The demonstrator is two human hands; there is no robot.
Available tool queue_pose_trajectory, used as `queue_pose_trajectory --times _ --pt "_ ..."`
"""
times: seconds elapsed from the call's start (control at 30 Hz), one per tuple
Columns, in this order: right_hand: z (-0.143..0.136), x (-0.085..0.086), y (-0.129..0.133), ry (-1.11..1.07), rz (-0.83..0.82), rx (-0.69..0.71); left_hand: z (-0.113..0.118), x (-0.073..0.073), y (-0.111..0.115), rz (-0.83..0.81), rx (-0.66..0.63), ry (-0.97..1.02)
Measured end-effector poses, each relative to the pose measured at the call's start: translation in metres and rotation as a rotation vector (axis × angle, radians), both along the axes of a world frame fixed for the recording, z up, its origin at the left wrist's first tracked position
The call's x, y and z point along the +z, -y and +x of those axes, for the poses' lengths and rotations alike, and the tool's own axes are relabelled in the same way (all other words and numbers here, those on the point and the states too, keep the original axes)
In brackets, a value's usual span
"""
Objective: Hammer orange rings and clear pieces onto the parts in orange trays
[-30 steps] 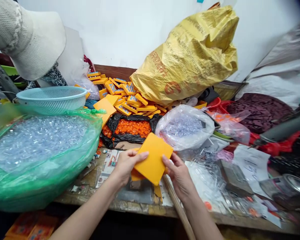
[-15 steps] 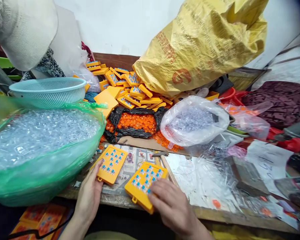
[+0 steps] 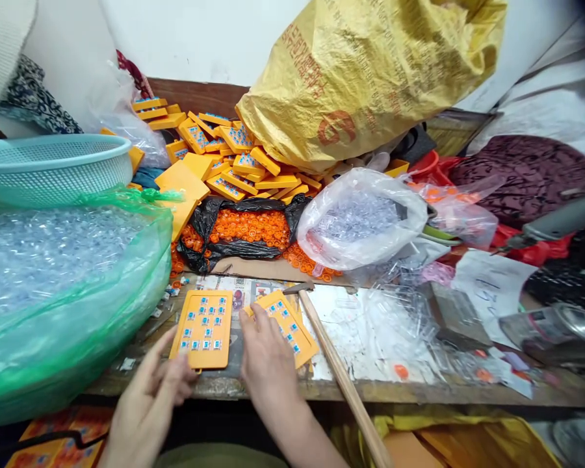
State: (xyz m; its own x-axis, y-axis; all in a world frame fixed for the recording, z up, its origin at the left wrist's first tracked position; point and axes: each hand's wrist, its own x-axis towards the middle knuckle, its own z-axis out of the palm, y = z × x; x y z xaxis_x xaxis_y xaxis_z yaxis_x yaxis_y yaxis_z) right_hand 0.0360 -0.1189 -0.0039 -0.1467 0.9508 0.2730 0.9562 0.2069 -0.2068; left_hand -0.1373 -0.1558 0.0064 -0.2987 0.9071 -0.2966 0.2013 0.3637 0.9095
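Note:
Two flat yellow plastic panels with rows of small blue-and-white pieces lie on the bench in front of me. The left panel (image 3: 221, 354) sits nearly straight, a small loop at its bottom edge. My left hand (image 3: 151, 393) is by its lower left corner, thumb and fingers apart and partly curled; whether a fingertip touches the panel I cannot tell. My right hand (image 3: 270, 357) reaches over the left part of the tilted right panel (image 3: 299, 322), fingers over its upper left corner. The thumb's grip is hidden.
A hammer (image 3: 341, 370) lies right of the panels, its handle over the bench edge. Around stand a green bag of clear pieces (image 3: 78, 325), a black bag of orange rings (image 3: 248, 227), a white bag (image 3: 361, 221), a pile of yellow panels (image 3: 234, 175) and a yellow sack (image 3: 370, 84).
The left panel now lies straighter, and my left hand has drawn down and loosened from it. The right panel has moved up and away, turned, with my right hand now over its left side.

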Motion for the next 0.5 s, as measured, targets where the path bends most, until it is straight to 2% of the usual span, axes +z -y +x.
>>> queue_pose_trajectory --times 0.07,0.1,0.17,0.23,0.37,0.5 --pt "0.027 0.006 0.003 -0.107 0.106 0.004 0.022 -0.001 -0.002 0.104 -0.147 -0.148" --pt "0.044 0.008 0.006 -0.14 0.141 -0.056 0.034 -0.002 -0.006 0.149 -0.258 -0.219" --pt "0.079 0.008 0.013 -0.136 0.1 -0.225 0.057 -0.004 -0.017 0.212 -0.495 -0.355" --pt "0.105 0.001 0.021 -0.127 -0.027 -0.318 0.076 -0.007 -0.033 0.2 -0.684 -0.479" --pt "0.12 -0.019 0.028 -0.298 -0.234 -0.369 0.093 -0.009 -0.069 0.094 -0.957 -0.6" --pt "0.121 -0.023 0.019 -0.777 -0.275 -0.46 0.089 -0.01 -0.099 0.166 -1.229 -0.54"
